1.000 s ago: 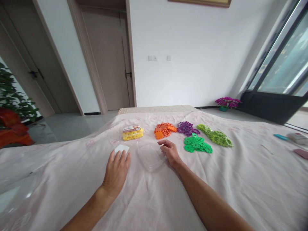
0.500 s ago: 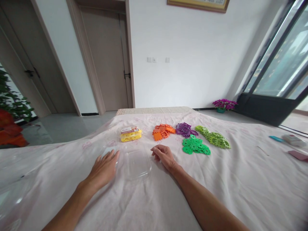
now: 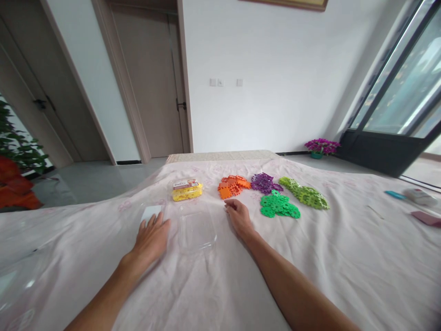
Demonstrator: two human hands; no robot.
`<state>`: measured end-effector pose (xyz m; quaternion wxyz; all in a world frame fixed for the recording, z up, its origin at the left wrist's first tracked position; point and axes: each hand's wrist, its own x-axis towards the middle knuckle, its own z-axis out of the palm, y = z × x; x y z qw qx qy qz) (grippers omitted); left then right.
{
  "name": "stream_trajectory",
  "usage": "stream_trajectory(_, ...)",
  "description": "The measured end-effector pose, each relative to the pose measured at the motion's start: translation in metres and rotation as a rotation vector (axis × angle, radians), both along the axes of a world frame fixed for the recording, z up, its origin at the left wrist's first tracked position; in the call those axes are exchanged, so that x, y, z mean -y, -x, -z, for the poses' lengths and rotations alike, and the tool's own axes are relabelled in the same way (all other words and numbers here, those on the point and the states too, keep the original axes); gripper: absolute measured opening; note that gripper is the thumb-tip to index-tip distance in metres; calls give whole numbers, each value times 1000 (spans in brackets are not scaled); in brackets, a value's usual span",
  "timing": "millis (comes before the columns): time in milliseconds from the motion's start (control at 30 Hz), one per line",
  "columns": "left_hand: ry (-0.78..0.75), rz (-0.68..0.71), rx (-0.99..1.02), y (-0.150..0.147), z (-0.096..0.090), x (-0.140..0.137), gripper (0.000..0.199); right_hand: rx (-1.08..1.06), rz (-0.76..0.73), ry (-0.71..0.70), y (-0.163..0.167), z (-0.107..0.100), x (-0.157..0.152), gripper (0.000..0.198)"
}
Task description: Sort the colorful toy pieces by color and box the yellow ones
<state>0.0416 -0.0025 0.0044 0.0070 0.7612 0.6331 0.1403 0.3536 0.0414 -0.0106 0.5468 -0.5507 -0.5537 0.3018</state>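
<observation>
My left hand [image 3: 153, 235] lies flat, fingers spread, over a clear plastic box part with a white label [image 3: 151, 212]. To its right, an open clear plastic container [image 3: 198, 230] rests on the cloth between my two hands. My right hand [image 3: 239, 219] is low over the cloth, its fingers loosely bent with nothing visible in them. Just beyond its fingertips is a pile of orange interlocking plastic pieces [image 3: 231, 186]. Green disc pieces [image 3: 279, 205] lie to its right, with purple pieces [image 3: 264, 183] behind them and lime-green pieces [image 3: 306, 194] farther right.
A closed clear box of yellow pieces [image 3: 187, 191] stands behind the open container. More clear plastic packaging [image 3: 17, 280] lies at the left edge. A blue item [image 3: 394, 195], a white packet [image 3: 419, 196] and a dark pink object [image 3: 426, 218] sit far right on the pink cloth [image 3: 344, 262].
My right hand has moved forward and slightly right, closer to the orange pile. The left hand has shifted slightly, uncovering more of the white label. The view has tilted down a little.
</observation>
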Motion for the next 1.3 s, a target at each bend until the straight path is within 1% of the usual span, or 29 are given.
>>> stream_trajectory(67,-23,33,162,-3,-2,-6,48,-33,27,0,0,-1,0,33)
stream_trajectory(133,1,52,417,-15,-4,-12,47,-32,55,-1,-1,-2,0,36)
stream_trajectory(200,54,-23,729,-32,-6,-18,46,-27,78,-1,-1,-2,1,39)
stream_trajectory(233,93,-51,873,-40,-7,-22,48,-31,83,2,-2,-2,1,41)
stream_trajectory(333,293,-24,1231,-60,-12,-32,62,-45,85,25,-1,0,1,45)
stream_trajectory(400,390,36,1388,-65,-15,-37,69,-34,77,46,-1,2,-2,46)
stream_trajectory(467,430,104,1493,-66,-14,-38,70,-35,47,83,-4,3,-7,44)
stream_trajectory(567,372,156,1530,-65,-9,-32,71,-62,22,146,-13,2,-20,43)
stream_trajectory(633,333,174,1485,-66,-7,-26,74,4,82,103,-23,0,-30,42)
stream_trajectory(700,324,203,1439,-68,-6,-21,75,166,176,28,-34,-1,-40,41)
stream_trajectory(733,321,214,1427,-69,-7,-20,75,259,223,17,-39,-2,-45,41)
stream_trajectory(800,308,222,1427,-72,-8,-19,74,420,299,60,-48,-2,-54,44)
stream_trajectory(867,301,218,1437,-73,-9,-20,73,526,340,126,-54,-3,-63,51)
stream_trajectory(967,300,212,1446,-73,-8,-22,72,614,339,185,-59,-4,-73,60)
stream_trajectory(1033,295,209,1451,-74,-8,-23,71,664,333,204,-59,-4,-76,61)
stream_trajectory(1167,290,206,1468,-74,-8,-23,70,742,321,181,-59,-2,-75,51)
stream_trajectory(1300,287,206,1483,-74,-6,-24,68,723,330,162,-60,1,-71,49)
